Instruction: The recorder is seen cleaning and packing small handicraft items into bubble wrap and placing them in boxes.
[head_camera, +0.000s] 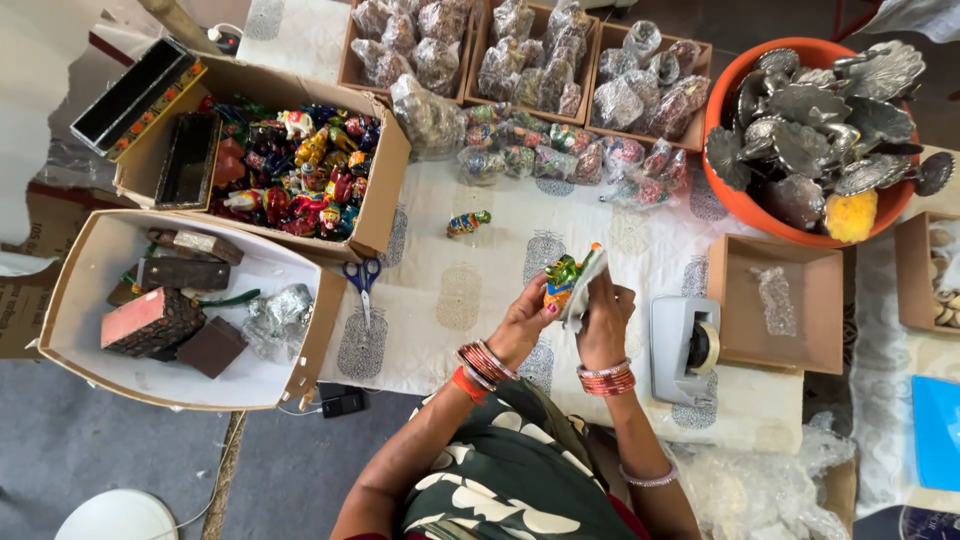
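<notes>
A small painted figurine, green and orange, is held just below the middle of the view, above a cloth-covered table. The left hand is closed on it from the seven o'clock side, the fingers curled around its lower part. At its three o'clock side, the right hand is pinched on a clear plastic wrap that is pressed against the figurine; its fingers are bent tight on the sheet. A second painted figurine is seen lying alone on the cloth at ten o'clock from the hands, well apart from them. Blue-handled scissors lie at nine o'clock, and a grey tape dispenser stands near the right hand at four o'clock. An open cardboard box of bright figurines is placed further off at ten o'clock, and an orange tub of metal leaf-shaped dishes at two o'clock.
</notes>
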